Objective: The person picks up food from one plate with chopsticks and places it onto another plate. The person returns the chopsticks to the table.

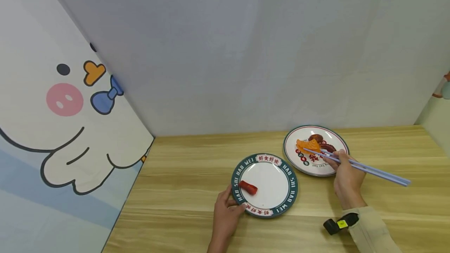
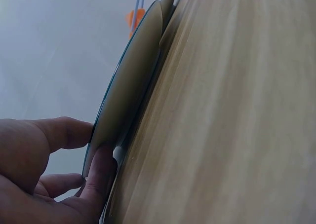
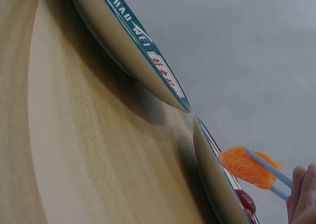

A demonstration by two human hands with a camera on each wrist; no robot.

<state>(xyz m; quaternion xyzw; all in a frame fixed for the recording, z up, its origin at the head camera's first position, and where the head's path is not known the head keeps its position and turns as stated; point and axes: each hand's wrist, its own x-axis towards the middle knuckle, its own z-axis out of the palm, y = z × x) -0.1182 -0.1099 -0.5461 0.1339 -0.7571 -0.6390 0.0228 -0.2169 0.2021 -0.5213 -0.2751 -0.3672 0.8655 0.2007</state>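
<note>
My left hand (image 1: 225, 212) grips the near-left rim of a green-rimmed plate (image 1: 270, 184); in the left wrist view the fingers (image 2: 101, 172) reach under its edge. On that plate lies a red, rolled food piece (image 1: 248, 187). My right hand (image 1: 347, 177) holds a pair of pale blue chopsticks (image 1: 377, 172). Their tips pinch an orange salmon slice (image 3: 247, 167) over a second plate (image 1: 291, 145), white with a thin red line. A reddish-brown piece (image 1: 315, 138) and a dark red piece (image 1: 328, 148) rest on that second plate.
Both plates are on a wooden table (image 1: 183, 182), the second one farther back and to the right. A pale grey backdrop (image 1: 225, 57) rises behind the table. At the left stands a panel with a cartoon figure (image 1: 116, 143). A black strap (image 1: 332, 226) hangs by the right wrist.
</note>
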